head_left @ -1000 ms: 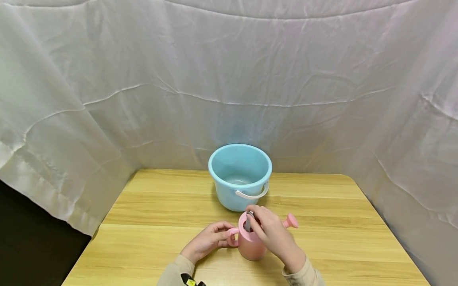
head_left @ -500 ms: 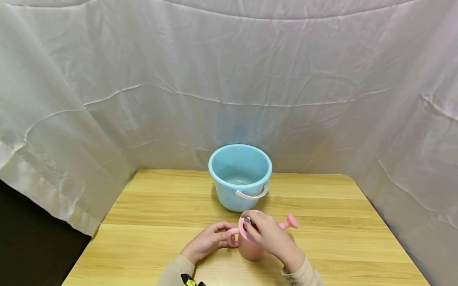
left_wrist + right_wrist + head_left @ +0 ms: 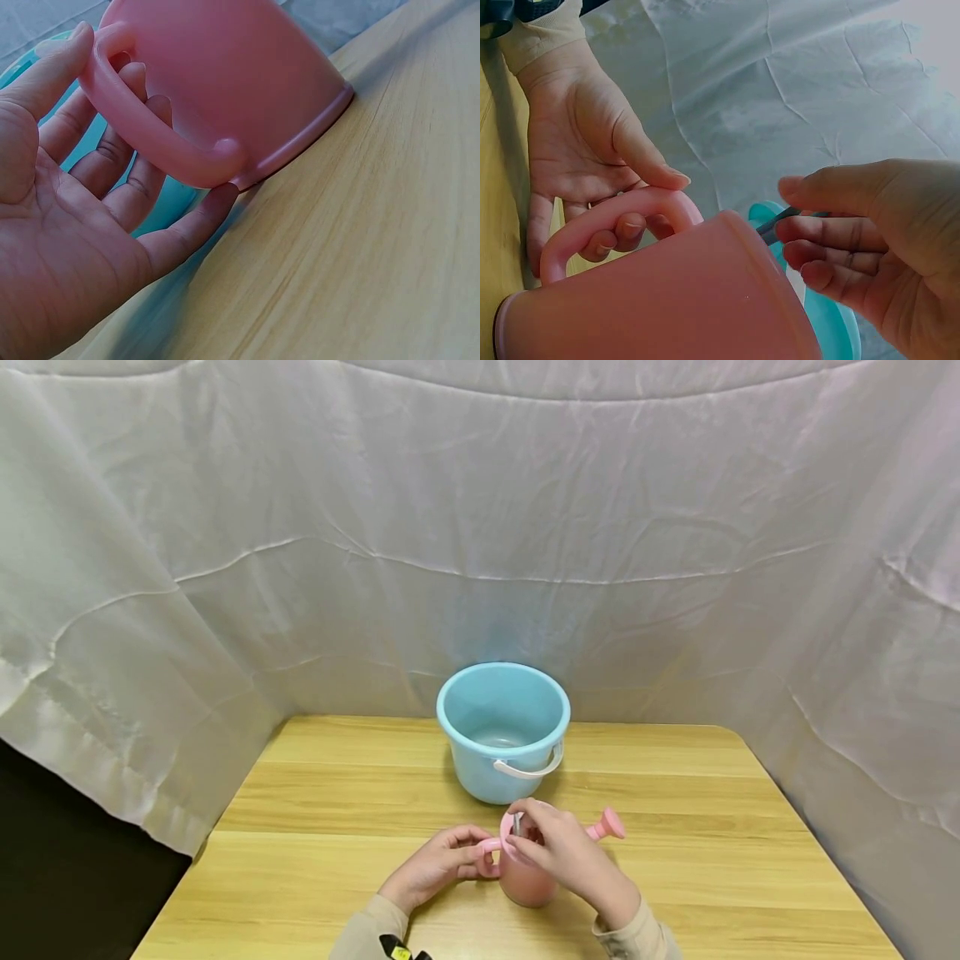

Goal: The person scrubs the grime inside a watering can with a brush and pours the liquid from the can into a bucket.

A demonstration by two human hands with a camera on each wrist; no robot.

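Observation:
A pink watering can [image 3: 525, 883] stands upright on the wooden table, its handle to the left and its spout to the right. My left hand [image 3: 438, 862] holds the handle [image 3: 142, 135], with the thumb on top and some fingers through the loop. At the round opening in the top, my right hand [image 3: 573, 856] pinches a slim grey stick-like object [image 3: 778, 223] between thumb and fingers. Its lower end is hidden inside the can, so I cannot tell what kind of tool it is.
Just behind the can is a light blue bucket [image 3: 468, 768] with a white handle [image 3: 525, 772] hanging at its front right. The wooden table [image 3: 315, 802] has grey-white cloth [image 3: 480, 527] hung behind it and along both sides.
My right hand dipped with the grey object further into the can, then its fingers spread slightly, showing a bit more of the object. The left hand, can and bucket have not moved.

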